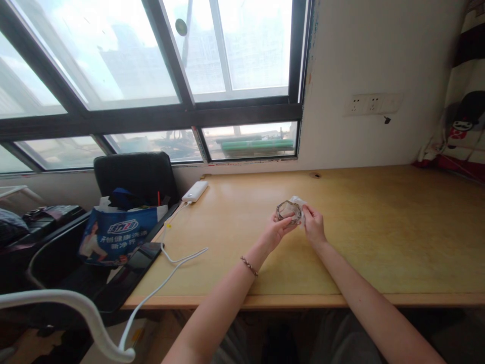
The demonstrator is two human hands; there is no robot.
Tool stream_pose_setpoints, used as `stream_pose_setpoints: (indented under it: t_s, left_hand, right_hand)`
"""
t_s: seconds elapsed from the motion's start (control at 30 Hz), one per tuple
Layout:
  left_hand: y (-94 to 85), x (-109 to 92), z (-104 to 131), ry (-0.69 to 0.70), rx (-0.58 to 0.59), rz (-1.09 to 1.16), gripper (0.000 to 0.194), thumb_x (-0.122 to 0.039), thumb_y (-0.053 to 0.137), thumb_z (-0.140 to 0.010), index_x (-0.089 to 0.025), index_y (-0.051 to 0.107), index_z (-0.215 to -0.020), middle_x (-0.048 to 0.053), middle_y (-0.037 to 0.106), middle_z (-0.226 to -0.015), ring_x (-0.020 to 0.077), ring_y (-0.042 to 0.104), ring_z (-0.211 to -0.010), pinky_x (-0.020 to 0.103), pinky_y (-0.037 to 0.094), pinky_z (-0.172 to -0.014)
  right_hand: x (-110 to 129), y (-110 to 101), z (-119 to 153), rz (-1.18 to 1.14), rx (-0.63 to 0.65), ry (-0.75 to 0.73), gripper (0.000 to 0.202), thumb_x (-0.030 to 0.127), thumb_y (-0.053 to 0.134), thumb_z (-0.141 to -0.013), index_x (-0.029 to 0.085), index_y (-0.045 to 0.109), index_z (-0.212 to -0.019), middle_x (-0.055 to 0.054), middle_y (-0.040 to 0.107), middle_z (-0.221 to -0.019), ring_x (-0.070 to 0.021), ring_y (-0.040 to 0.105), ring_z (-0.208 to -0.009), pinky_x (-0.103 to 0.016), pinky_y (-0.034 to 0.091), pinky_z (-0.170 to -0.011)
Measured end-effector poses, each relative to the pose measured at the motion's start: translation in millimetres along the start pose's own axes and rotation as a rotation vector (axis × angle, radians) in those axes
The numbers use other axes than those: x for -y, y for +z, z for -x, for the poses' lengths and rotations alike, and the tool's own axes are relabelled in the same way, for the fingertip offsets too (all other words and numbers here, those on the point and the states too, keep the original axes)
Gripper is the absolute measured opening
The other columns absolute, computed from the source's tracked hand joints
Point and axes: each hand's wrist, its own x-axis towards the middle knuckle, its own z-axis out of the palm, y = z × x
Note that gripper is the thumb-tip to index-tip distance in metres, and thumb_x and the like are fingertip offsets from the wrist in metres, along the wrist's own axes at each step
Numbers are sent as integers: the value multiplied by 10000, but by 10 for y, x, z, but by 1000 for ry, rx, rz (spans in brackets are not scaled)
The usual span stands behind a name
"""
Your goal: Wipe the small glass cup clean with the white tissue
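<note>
- We clasp the glass dish (289, 211) in our left hand (281, 227), thumb across its rim, likely for steadiness.
- Our right hand (314, 223) pinches white tissue (297, 200) at its right side.
- Both are over the table (397, 227), apparently within easy reach.

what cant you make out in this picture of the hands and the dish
Head view: the dish, its lower part partly hidden by the left hand.
Head view: the white sheet, partly covered by the right hand; too small to tell paper from cloth.
Head view: the bag, most contents hidden by its front.
Head view: the curtain, cut off by the right edge.
Head view: the scene beyond the window, washed out by glare.
</note>
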Motion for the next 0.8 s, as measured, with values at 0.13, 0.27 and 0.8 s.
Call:
stream_pose_setpoints:
  t_s: [0.13, 0.27, 0.8]
  left_hand:
    - [-61, 26, -51, 109, -135, 48, 479, -65, 674, -597, -173, 465, -1013, 82, 567, -1075, 198, 558, -974, 378, 410, -890]
    - [-91, 61, -76, 177, -215, 84, 454, -64, 670, -604, -186, 421, -962, 60, 570, -1044, 178, 558, -971, 370, 411, -892]
    - [-137, 15, -85, 74, -211, 17, 302, -255, 610, -686, -175, 489, -951, 48, 589, -943, 132, 584, -784, 256, 448, -698]
  right_hand:
    - [77, 20, 73, 124, 99, -33, 303, 405, 549, -700, 156, 662, -830, -14, 661, -771, -160, 579, -704, -258, 439, -650]
    - [154, 41, 130, 183, 174, -80, 299, 396, 554, -705, 191, 664, -892, -23, 663, -915, -208, 586, -864, -319, 437, -792]
    - [218, 90, 228, 188, 281, -224, 273, 323, 541, -747, 227, 628, -987, -18, 538, -1170, -204, 469, -1105, -360, 324, -978]
